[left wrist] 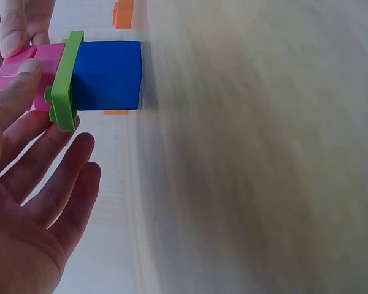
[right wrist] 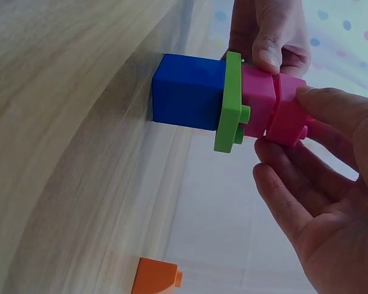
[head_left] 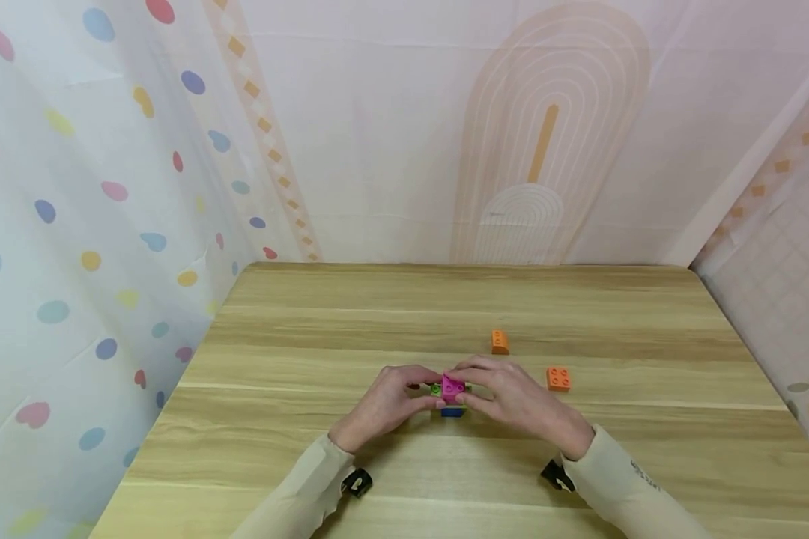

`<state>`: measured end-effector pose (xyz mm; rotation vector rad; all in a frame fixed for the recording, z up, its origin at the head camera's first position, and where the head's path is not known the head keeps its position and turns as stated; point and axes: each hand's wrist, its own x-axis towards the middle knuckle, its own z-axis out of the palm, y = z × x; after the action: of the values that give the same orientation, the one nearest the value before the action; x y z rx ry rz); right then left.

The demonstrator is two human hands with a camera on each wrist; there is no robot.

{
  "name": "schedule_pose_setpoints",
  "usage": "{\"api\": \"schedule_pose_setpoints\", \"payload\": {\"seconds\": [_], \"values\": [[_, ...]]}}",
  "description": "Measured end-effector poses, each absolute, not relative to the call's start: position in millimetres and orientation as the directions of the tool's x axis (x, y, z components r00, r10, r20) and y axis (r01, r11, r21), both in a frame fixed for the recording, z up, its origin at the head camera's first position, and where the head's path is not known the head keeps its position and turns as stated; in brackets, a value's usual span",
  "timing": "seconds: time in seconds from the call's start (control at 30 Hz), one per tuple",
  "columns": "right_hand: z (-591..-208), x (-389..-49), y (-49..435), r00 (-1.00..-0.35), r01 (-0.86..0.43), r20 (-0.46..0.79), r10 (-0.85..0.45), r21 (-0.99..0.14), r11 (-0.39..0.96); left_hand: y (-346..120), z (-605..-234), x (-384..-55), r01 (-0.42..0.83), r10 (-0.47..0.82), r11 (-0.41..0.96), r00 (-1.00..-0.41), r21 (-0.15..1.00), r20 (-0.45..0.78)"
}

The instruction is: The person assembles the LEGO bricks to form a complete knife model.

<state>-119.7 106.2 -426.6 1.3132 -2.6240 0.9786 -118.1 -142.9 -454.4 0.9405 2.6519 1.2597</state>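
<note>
A small tower of toy building bricks stands on the table between both hands. Its base is a blue brick (right wrist: 190, 92), topped by a thin green plate (right wrist: 232, 101) with studs at its ends. Above the plate sits a pink brick (right wrist: 257, 101), and over that a second pink brick (right wrist: 288, 110), slightly tilted with a thin gap below it. My left hand (head_left: 394, 395) grips the lower pink brick from the left, its thumb on the near side. From the right, my right hand (head_left: 512, 393) pinches the upper pink brick between thumb and fingers.
Beyond the tower lies an orange brick with a rounded side (head_left: 500, 342). A square orange brick (head_left: 558, 379) with studs up is to the right of my right hand. Patterned curtains (head_left: 377, 135) hang behind and beside the wooden table (head_left: 276, 329).
</note>
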Motion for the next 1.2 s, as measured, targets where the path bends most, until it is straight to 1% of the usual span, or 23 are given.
{"api": "schedule_pose_setpoints", "payload": {"seconds": [0.3, 0.57, 0.93, 1.07, 1.2], "values": [[-426.6, -121.2, 105.6, -0.628, -0.746, 0.323, -0.708, -0.508, 0.43, -143.8, -453.1, -118.3, 0.522, 0.577, 0.487, -0.794, 0.7, 0.19], [-424.3, -121.3, 104.4, -0.639, -0.736, 0.298, -0.709, -0.505, 0.451, -143.4, -450.3, -118.1, 0.53, 0.586, 0.482, -0.787, 0.698, 0.193], [-427.7, -124.9, 103.8, -0.618, -0.749, 0.324, -0.716, -0.52, 0.41, -148.3, -450.0, -117.0, 0.493, 0.551, 0.527, -0.818, 0.692, 0.163], [-428.9, -126.0, 104.5, -0.61, -0.757, 0.34, -0.716, -0.518, 0.399, -149.6, -448.0, -116.4, 0.481, 0.527, 0.498, -0.829, 0.722, 0.189], [-428.5, -126.3, 104.8, -0.603, -0.763, 0.346, -0.719, -0.515, 0.392, -148.4, -447.4, -116.4, 0.501, 0.513, 0.451, -0.823, 0.738, 0.245]]}}
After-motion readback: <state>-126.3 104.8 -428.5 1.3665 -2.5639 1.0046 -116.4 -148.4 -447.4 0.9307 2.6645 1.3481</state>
